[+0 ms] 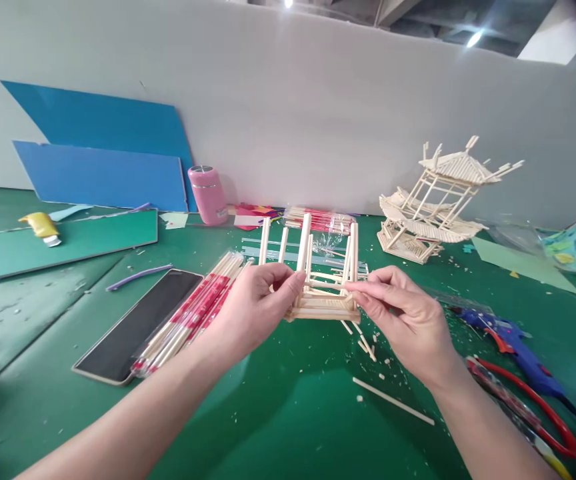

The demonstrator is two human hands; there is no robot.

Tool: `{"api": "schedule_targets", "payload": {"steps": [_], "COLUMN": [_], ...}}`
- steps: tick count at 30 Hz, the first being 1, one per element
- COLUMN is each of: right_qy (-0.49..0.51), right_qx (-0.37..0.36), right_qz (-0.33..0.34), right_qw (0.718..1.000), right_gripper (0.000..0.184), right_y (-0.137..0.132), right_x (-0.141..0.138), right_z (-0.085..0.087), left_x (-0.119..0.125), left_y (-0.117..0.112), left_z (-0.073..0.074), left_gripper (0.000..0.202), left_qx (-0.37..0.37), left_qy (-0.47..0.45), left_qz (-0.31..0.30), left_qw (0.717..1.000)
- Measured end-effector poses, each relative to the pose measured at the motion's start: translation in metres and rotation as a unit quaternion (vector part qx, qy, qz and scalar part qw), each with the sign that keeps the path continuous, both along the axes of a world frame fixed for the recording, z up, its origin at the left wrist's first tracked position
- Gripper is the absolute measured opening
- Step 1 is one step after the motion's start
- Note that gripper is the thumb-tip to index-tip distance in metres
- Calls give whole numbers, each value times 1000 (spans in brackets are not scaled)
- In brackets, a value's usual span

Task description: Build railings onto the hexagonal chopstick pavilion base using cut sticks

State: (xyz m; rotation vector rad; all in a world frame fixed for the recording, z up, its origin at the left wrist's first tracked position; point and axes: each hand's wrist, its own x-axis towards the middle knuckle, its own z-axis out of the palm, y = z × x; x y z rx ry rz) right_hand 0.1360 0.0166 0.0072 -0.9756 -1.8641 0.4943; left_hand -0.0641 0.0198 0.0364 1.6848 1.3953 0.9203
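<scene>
A small frame of pale wooden sticks (324, 312), with several upright posts, is between my two hands. My left hand (255, 303) is closed at its left side, thumb and forefinger pinched by a front post. A short wooden stick (327, 285) lies level across the front of the frame, between the posts. Its right end is pinched between the thumb and forefinger of my right hand (408, 317). Whether the left fingertips also grip the stick's other end is hard to make out. Below the frame, cut stick pieces (367, 345) and one longer loose stick (393, 401) lie on the green table (278, 413).
Left are packed sticks (198, 307), a black phone (135, 327) and a pink bottle (209, 195). A stick pagoda model (433, 207) stands back right. A blue glue gun (518, 350) and red-handled pliers (538, 407) lie right. Blue boards (103, 175) lean on the wall.
</scene>
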Motion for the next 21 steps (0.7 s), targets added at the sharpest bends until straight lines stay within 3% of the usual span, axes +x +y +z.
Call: {"api": "schedule_targets", "payload": {"steps": [14,17,21], "right_qy": [-26,-14,38], "right_qx": [90,75,2], "right_qz": [-1,-10,1], "right_qw": [996,997,999], "right_gripper": [39,36,28], "right_y": [6,6,6], "right_x": [-1,-1,0], "right_z": [-9,-9,-8], "left_x": [-2,-2,-3], "left_y": [4,4,4], "left_z": [1,1,2], "left_gripper": [35,35,34], "left_qx": [-14,-13,-11], "left_qy": [-11,-21,-35], "left_qz": [-1,-9,2], "left_qw": [1000,1000,999]}}
